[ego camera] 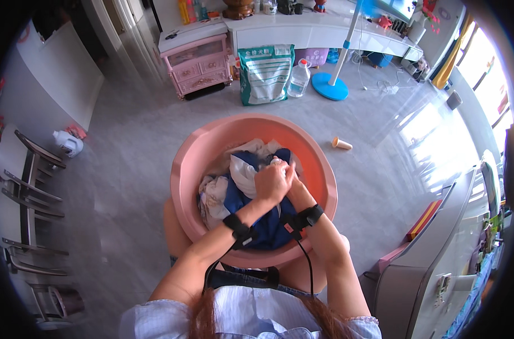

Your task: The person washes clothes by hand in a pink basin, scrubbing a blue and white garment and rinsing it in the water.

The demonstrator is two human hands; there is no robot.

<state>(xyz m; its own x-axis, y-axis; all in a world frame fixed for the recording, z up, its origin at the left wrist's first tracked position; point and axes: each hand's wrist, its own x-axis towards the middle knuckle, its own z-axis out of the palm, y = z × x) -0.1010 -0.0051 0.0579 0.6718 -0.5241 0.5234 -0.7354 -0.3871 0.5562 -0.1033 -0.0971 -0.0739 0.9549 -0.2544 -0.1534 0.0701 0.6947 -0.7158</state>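
Observation:
A large pink plastic basin stands in front of me between my bare legs. Inside it lies a heap of clothes, with blue fabric, a white cloth and a stained pale cloth. Over the right part of the heap my two hands meet. My left hand is clenched, with a small bit of white cloth showing at the top of its fist. Pressed against it is my right hand, whose fingers are mostly hidden and blurred. Each wrist wears a black strap with a cable.
Beyond the basin stand a green-and-white bag, a clear plastic jug and a blue round stand base. A paper cup lies on the floor at right. Chairs line the left; a white cabinet is at right.

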